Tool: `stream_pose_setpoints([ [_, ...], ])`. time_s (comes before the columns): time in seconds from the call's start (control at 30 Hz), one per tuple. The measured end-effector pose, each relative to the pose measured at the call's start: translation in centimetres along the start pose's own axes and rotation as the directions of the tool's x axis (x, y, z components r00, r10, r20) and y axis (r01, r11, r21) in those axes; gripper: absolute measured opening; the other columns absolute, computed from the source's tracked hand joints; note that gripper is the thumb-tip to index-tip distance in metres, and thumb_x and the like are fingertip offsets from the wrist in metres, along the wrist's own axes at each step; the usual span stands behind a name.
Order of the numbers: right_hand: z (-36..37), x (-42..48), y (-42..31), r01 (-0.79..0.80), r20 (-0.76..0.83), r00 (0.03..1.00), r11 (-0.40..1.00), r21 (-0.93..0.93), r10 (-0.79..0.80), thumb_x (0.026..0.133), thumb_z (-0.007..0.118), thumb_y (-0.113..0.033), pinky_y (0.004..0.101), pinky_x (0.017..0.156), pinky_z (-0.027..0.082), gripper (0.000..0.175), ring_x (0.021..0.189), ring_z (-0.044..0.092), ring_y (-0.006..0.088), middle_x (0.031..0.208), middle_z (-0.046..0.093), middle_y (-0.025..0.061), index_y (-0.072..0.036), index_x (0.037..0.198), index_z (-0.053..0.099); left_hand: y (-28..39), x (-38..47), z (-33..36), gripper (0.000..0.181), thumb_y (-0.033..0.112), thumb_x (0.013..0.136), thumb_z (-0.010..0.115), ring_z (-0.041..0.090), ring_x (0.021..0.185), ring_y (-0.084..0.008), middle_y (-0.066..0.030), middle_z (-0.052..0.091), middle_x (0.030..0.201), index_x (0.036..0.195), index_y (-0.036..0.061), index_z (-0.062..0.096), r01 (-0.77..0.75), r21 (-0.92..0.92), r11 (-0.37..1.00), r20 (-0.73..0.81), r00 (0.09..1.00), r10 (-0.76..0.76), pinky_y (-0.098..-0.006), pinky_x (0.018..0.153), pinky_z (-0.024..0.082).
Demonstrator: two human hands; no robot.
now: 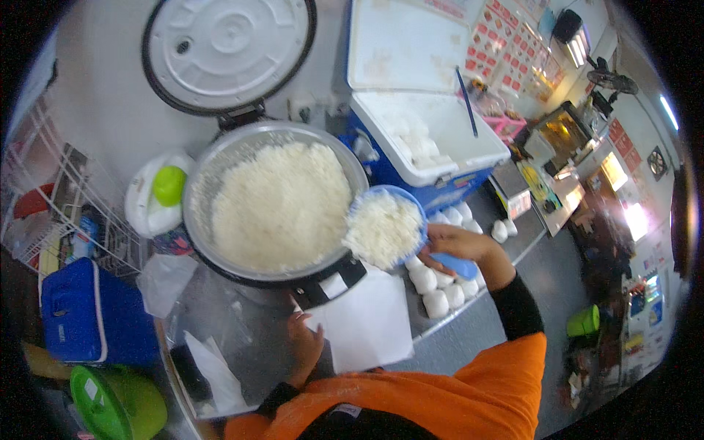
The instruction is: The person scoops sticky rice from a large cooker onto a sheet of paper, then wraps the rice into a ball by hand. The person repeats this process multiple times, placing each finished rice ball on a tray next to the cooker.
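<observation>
A wide metal rice cooker pot [360,184] full of cooked white rice [283,203] stands before me, its round lid [231,38] raised behind. My right hand [454,245] holds a blue bowl [421,206] heaped with rice at the pot's right rim; a blue plastic handle or paddle [459,265] shows beneath that hand. My left hand [305,338] is at the left edge of a stack of white paper sheets [366,324] below the pot; whether its fingers pinch a sheet cannot be told. Several round white wrapped bundles [437,302] sit right of the paper.
A blue cooler box [429,181] stands open at the right, with white bundles [412,137] inside. At left are a white wire rack [71,220], a closed blue cooler [99,313] and a green lidded bucket [118,404]. A clear plastic bag [165,283] lies beside the pot.
</observation>
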State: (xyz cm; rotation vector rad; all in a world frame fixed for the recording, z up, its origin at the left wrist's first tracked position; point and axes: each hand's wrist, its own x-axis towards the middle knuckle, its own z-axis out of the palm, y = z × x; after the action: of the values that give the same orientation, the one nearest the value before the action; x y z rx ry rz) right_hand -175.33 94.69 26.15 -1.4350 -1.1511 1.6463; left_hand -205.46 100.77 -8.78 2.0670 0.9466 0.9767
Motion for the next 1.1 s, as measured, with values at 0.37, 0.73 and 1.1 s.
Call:
stream_pose_setpoints([
  [0.37, 19.6, 2.7, 33.9, -0.598, -0.685, 0.728, 0.510, -0.618, 0.025, 0.081, 0.050, 0.000, 0.0440, 0.054, 0.051, 0.078, 0.069, 0.062, 0.0336, 0.088, 0.053, 0.0209, -0.033, 0.143, 0.017, 2.6, -4.9, 4.4, 0.133, 0.071, 0.050, 0.067, 0.009, 0.138, -0.0324, -0.0224, 0.009, 0.148, 0.140, -0.0069, 0.007, -0.161, 0.394, 0.905, 0.624, 0.770, -0.134, -0.0548, 0.106, 0.009],
  [0.73, 17.0, 2.8, 36.0, -0.523, -0.777, 0.622, 0.684, -0.508, -0.101, 0.085, 0.050, -0.014, 0.0460, 0.055, 0.050, 0.066, 0.062, 0.059, 0.0378, 0.092, 0.056, 0.0173, -0.023, 0.142, 0.018, 3.5, -3.9, 3.4, 0.128, 0.075, 0.057, 0.059, 0.010, 0.138, -0.0298, -0.0217, 0.009, 0.148, 0.140, -0.0071, 0.008, -0.227, 0.442, 0.868, 0.664, 0.733, -0.146, -0.0557, 0.105, 0.010],
  [1.1, 5.4, 3.0, 8.9, 0.085, -0.497, 0.266, 0.534, -0.841, -0.826, 0.080, 0.061, -0.011, 0.0429, 0.087, 0.044, 0.052, 0.106, 0.054, 0.0349, 0.118, 0.053, 0.0207, -0.004, 0.128, 0.042, -0.6, 3.5, 6.9, 0.062, 0.025, 0.085, 0.057, 0.029, 0.129, -0.0326, -0.0195, 0.030, 0.139, 0.134, -0.0018, 0.030, -0.327, 0.269, 0.906, 0.528, 0.837, 0.145, -0.0440, 0.103, 0.027],
])
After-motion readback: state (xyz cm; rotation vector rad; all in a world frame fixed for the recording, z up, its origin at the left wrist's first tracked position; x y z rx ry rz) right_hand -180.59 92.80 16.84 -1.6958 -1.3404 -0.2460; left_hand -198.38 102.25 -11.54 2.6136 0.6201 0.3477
